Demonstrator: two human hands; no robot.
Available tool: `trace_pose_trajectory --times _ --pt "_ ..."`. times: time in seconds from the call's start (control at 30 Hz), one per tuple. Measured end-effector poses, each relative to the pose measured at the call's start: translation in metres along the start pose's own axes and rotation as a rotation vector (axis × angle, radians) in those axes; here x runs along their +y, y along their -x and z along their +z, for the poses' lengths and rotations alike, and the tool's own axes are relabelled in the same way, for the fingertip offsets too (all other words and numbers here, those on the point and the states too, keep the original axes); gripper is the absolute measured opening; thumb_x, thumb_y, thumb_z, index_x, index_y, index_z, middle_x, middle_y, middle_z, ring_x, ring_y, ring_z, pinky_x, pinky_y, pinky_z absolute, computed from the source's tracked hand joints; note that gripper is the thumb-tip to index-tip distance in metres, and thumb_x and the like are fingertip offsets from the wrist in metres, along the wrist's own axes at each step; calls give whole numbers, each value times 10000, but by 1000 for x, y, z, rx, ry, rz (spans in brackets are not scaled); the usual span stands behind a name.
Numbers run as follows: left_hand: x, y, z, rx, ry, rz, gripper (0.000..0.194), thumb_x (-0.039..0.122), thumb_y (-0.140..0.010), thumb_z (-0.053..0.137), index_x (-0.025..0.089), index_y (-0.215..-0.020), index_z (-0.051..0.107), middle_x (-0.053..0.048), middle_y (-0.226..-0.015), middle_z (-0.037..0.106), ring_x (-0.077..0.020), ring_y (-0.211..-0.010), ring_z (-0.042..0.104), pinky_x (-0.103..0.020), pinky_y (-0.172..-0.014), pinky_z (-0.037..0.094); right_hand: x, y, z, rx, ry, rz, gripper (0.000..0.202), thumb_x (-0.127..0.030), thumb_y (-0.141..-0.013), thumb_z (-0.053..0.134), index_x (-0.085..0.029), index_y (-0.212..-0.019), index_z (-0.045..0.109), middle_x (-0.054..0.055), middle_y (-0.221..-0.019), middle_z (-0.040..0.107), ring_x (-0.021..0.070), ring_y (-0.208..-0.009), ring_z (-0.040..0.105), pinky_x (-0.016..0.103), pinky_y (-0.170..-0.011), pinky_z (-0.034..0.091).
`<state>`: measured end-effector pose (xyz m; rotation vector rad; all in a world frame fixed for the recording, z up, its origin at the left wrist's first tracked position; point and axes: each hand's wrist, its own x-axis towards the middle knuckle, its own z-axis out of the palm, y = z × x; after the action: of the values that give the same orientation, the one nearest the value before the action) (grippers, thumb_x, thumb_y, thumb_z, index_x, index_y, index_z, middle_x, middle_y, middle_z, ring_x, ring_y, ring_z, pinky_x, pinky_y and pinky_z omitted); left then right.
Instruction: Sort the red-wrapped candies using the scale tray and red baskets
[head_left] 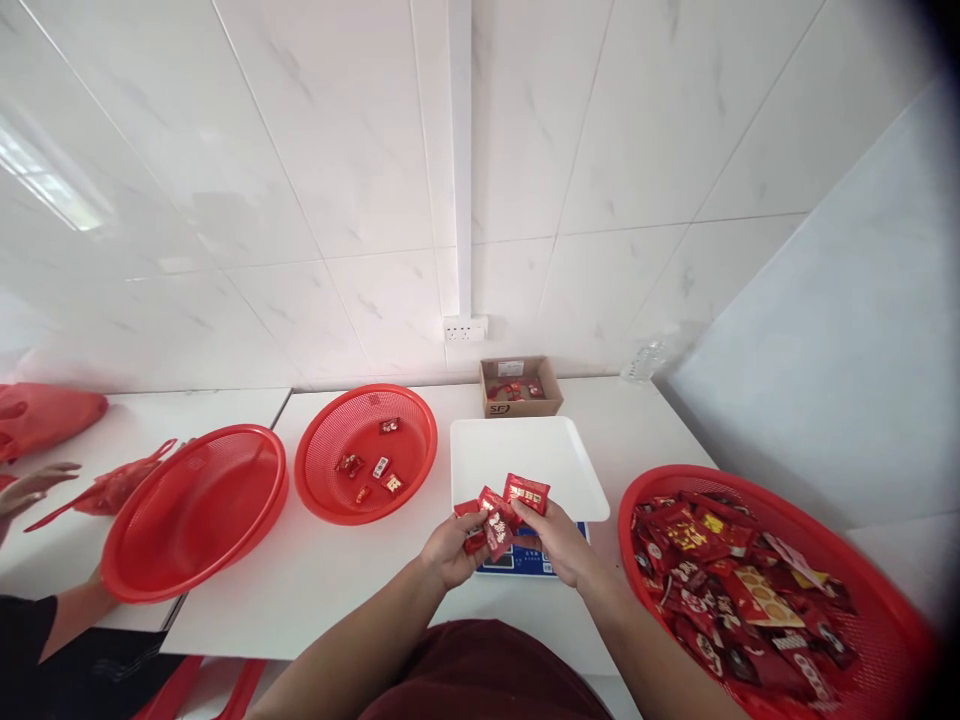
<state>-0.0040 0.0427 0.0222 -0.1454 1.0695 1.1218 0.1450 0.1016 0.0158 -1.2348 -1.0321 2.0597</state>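
Several small red packets (498,532) are held fanned out between my two hands, over the front edge of a white scale tray (517,450). My left hand (452,548) is closed on packets at the left. My right hand (559,540) pinches a red packet (528,492) with gold print at the right. Below the hands shows the blue front of the scale (551,563), partly covered by them. A red basket (322,420) left of the scale holds several small packets. To the right, a large red basket (637,490) is heaped with mixed red packets.
An open cardboard box (521,408) with red packets stands behind the scale. Clear plastic (643,362) lies at the back right corner. At the left, another person's hand (34,485) is near a red bag (120,485) and a tilted red basket (199,510).
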Motion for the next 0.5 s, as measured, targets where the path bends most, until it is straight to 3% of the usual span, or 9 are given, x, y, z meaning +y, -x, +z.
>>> trace_pose_trajectory --times 0.13,0.23,0.37,0.5 --pt "3 0 -5 -15 28 -50 92 106 -829 546 71 -897 598 -91 -768 687 -126 -627 662 -230 -642 557 -8 -22 -8 169 -112 37 202 -331 -706 720 -200 -831 632 35 -856 696 149 -738 651 228 -585 529" --pt "3 -1 -13 19 24 -53 80 114 -827 554 75 -886 591 -85 -739 682 -124 -614 660 -212 -604 549 -14 -36 -10 171 -264 132 130 -309 -781 647 -194 -835 619 51 -882 695 110 -670 642 197 -567 523" --pt "1 -2 -22 46 11 -38 81 131 -816 578 89 -884 590 -76 -741 679 -121 -613 654 -208 -602 541 -11 -30 -2 33 -213 287 203 -361 -807 611 -175 -888 619 66 -886 697 114 -676 648 210 -591 525" --pt "-1 0 -25 38 -43 10 67 118 -819 562 106 -880 588 -55 -734 674 -115 -607 641 -219 -607 534 0 -7 7 -284 81 193 398 -502 -735 651 -174 -960 639 57 -915 700 166 -797 659 312 -753 522"
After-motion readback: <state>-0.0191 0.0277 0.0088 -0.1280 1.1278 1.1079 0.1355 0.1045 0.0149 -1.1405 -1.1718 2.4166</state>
